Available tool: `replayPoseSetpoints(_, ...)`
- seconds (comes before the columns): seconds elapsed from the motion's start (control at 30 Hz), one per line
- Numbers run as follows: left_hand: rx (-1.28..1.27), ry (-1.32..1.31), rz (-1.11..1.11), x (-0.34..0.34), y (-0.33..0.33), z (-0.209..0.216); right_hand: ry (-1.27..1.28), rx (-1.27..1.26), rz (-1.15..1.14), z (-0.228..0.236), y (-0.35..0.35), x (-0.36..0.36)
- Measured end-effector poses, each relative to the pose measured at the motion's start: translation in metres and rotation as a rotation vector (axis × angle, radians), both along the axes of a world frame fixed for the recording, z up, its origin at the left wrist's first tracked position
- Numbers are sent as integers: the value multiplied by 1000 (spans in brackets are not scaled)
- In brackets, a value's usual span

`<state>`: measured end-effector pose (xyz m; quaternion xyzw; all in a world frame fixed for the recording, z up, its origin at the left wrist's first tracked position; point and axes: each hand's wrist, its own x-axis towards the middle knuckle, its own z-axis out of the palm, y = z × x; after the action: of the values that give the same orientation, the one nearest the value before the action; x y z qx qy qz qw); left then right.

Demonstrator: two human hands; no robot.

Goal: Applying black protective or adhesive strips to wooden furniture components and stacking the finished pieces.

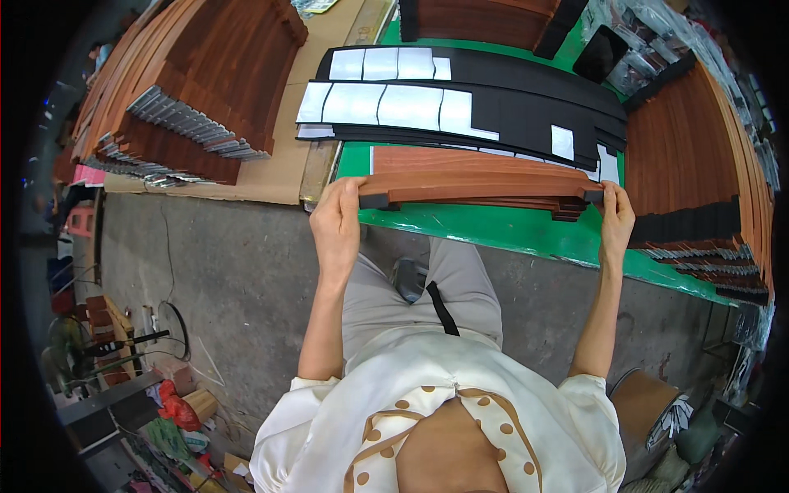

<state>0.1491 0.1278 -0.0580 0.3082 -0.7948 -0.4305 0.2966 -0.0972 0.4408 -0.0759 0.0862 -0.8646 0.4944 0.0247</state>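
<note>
A long reddish-brown wood-grain board with black end pieces spans the space between my hands, above the table's front edge. My left hand is closed on its left end, thumb along the black end piece. The fingers of my right hand grip the opposite end. More brown boards lie just behind and below it, partly hidden. Beyond them are stacked flat black strips, with white rectangular sheets on their left part and a small white piece toward the right.
The table has a green covering. Tall stacks of brown boards stand left and right, with another stack behind. A dark tablet-like object leans at the back right. Cardboard edges the left stack.
</note>
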Motion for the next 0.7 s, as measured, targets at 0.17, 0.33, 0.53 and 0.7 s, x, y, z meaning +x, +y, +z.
replayPoseSetpoints(0.17, 232, 202, -55, -16, -10, -26, 85, -283, 21, -24, 5, 3)
replayPoseSetpoints(0.33, 105, 232, -137, -19, -24, -36, 93, -216, 40, -33, 5, 5)
replayPoseSetpoints(0.53, 276, -28, -100, -19, -31, -37, -413, -196, 48, -17, 24, -10)
replayPoseSetpoints(0.7, 629, -340, -214, -29, -39, -24, -765, 39, 224, 2, 9, -19)
